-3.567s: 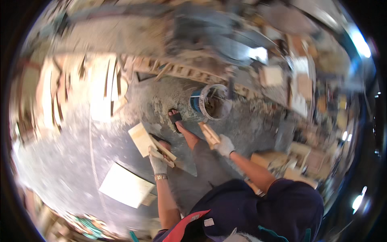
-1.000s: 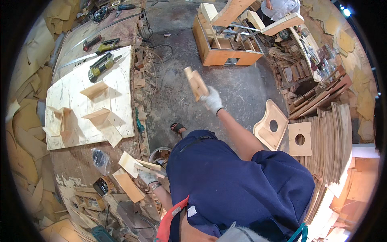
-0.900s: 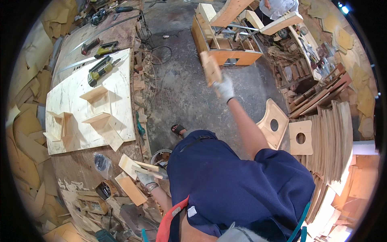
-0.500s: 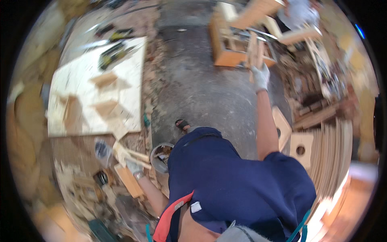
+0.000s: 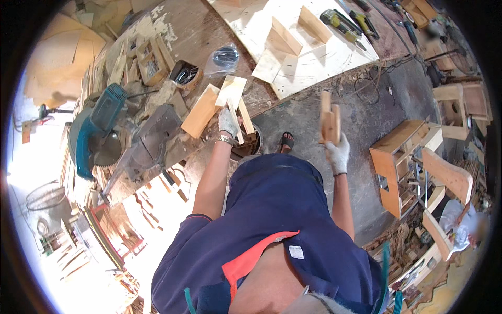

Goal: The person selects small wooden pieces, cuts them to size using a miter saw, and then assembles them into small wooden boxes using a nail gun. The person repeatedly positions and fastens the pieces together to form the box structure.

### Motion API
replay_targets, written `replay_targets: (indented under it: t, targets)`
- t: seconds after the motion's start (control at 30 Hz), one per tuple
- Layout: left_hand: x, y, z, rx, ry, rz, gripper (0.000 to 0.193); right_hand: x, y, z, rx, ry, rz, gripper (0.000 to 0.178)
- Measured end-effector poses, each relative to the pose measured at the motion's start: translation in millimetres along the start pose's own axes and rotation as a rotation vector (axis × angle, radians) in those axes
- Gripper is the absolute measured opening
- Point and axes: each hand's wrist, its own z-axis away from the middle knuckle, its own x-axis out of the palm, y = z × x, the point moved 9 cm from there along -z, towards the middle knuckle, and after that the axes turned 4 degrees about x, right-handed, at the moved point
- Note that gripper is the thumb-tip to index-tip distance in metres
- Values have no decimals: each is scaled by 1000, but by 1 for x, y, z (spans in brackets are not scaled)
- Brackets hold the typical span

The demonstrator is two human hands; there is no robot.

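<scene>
If its pinch slackens, the left hand [image 5: 228, 122] could drop its wooden strips [image 5: 246, 116] or pale board [image 5: 230, 90] toward the bucket [image 5: 260, 142] just beside it. The right hand [image 5: 338, 155] clasps wooden blocks [image 5: 330, 125], which could splay under uneven pressure. The wooden cabinet [image 5: 389, 166], behind those blocks earlier, now sits well right of that hand.

Left grip [image 5: 228, 122] and right grip [image 5: 338, 155] curl fingers, arms [image 5: 215, 178] stretched forward.
</scene>
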Motion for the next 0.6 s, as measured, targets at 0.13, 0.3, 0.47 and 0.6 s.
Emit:
replay_targets:
  t: [0.13,0.3,0.47,0.6]
  targets:
    - [0,8,10,112,23,159,47,93,-57,4,-127,-331,36,48]
    - [-23,-1,13,-113,-218,293,69,187,-57,-23,-192,-421,385,76]
    - [-89,5,22,99,-123,39,56,240,-79,-36,-180,-436,368,45]
    - [-158,-14,43,40,-28,162,59,267,-49,-58,-112,-313,404,52]
